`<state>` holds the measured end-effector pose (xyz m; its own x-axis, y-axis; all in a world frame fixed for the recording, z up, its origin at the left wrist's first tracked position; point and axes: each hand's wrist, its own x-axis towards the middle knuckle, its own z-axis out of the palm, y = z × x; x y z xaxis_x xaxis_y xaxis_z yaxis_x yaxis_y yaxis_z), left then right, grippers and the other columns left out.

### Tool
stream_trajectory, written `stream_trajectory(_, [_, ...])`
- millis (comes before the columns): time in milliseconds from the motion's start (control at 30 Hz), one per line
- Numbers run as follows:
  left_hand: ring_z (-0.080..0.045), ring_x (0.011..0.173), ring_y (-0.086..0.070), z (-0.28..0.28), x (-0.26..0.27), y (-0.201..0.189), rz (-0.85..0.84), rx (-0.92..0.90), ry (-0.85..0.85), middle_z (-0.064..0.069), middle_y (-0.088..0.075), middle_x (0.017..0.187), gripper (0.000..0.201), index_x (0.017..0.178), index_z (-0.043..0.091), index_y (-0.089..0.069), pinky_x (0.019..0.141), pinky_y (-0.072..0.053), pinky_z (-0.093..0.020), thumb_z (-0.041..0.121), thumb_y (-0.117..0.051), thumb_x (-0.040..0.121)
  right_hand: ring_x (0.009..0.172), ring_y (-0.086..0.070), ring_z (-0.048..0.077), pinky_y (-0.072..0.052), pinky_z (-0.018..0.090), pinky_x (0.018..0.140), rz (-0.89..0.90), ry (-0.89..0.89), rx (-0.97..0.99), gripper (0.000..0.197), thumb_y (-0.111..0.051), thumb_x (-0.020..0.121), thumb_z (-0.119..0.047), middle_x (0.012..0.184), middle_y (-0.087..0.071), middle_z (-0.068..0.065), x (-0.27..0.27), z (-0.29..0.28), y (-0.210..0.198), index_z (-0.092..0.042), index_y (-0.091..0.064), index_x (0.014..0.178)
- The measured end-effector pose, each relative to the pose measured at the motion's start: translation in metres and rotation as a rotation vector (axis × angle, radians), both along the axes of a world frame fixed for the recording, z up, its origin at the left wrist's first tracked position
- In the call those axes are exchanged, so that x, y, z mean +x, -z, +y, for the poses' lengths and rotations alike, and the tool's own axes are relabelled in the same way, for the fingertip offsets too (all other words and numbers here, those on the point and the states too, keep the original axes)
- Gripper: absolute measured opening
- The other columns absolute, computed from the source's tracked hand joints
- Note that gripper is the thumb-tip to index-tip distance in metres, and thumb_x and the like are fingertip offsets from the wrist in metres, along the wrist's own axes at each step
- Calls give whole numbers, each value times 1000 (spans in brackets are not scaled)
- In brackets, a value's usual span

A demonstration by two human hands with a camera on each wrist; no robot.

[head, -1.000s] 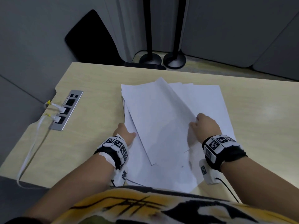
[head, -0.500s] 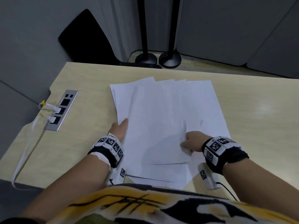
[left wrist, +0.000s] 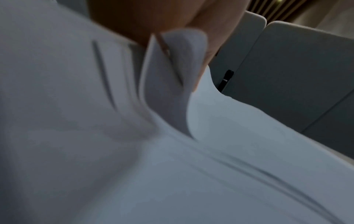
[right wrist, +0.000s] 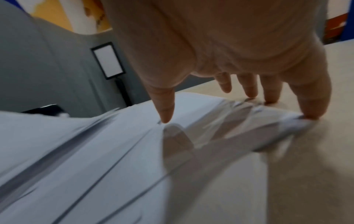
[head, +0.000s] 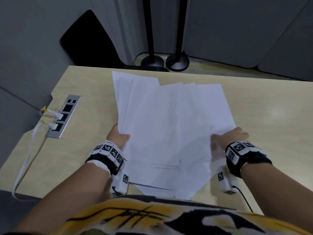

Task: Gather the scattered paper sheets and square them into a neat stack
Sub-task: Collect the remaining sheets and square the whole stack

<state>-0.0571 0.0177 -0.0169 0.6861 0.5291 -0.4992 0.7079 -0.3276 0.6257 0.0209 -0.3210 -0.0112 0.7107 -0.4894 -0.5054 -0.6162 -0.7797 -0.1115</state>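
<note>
Head view shows a loose pile of white paper sheets [head: 171, 126] lying on the pale wood tabletop [head: 264, 119], fanned so that far corners and near edges stick out at different angles. The left hand [head: 118, 137] is at the left edge of the pile, near the person; its thumb lies on top of the sheets and its fingers are hidden beneath them. In the left wrist view the edges of several sheets [left wrist: 172, 78] curl up against that hand [left wrist: 153, 19], so it grips the pile at that side. The right hand [head: 232, 137] is at the right edge of the pile. In the right wrist view its fingers [right wrist: 310, 103] are spread and point down, with their tips touching the tabletop and the edge of the sheets [right wrist: 95, 151], and the thumb tip presses on the top sheet; nothing is pinched there. Both wrists carry bands with black-and-white markers. A metal socket strip [head: 65, 116] is set into the tabletop at the left, well apart from the paper, with two white cables [head: 25, 160] plugged in. Two black stand bases [head: 165, 62] sit on the floor beyond the far edge.
</note>
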Motion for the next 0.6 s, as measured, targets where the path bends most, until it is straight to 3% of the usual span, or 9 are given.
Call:
stream_trajectory(200, [-30,114,-55,-1,2,8,47,32,27,-12,-58,126,49,135,8,-41,88,-37,-27,4,-53,88,109,-50,38,-44,43,84,-34,20,20,77,-68,72,-48,123,-44,18,8,-5,1,-1,-40,126])
stream_trajectory(267, [-30,113,-56,-3,5,10,50,40,63,-12,-59,125,48,134,9,-42,87,-38,-27,5,-54,88,86,-61,33,-50,33,67,-71,63,168,57,-65,70,-38,107,-59,15,10,-2,-1,-3,-53,113])
stream_trajectory(333, [-28,109,-57,-6,7,11,53,35,109,-11,-60,123,47,133,10,-43,88,-39,-27,6,-55,87,61,-61,26,-43,23,51,-89,42,316,32,-60,71,-27,79,-66,9,13,1,-5,-3,-62,92])
stream_trajectory(367, [-26,106,-56,-8,8,11,59,29,136,-10,-61,122,47,133,11,-43,88,-39,-28,6,-55,88,56,-58,25,-41,21,49,-81,16,353,25,-60,72,-24,70,-65,8,16,3,-9,-3,-63,84])
stream_trajectory(467, [-22,98,-53,-11,12,11,82,27,228,-6,-61,119,48,135,15,-43,86,-38,-27,8,-55,88,71,-58,30,-44,29,62,-99,-33,386,20,-62,82,-23,73,-60,11,25,9,-15,-3,-59,79])
stream_trajectory(533, [-23,98,-54,-10,15,10,102,41,270,-3,-60,115,48,134,17,-43,86,-39,-28,10,-55,88,82,-61,34,-48,36,72,-152,-42,442,25,-64,85,-28,85,-62,14,31,9,-16,-4,-59,91])
stream_trajectory(600, [-25,102,-56,-8,17,9,122,40,294,-1,-61,115,49,134,17,-42,88,-41,-30,12,-56,87,80,-62,33,-49,37,73,-167,0,501,31,-67,82,-32,85,-64,14,33,5,-13,-5,-61,96])
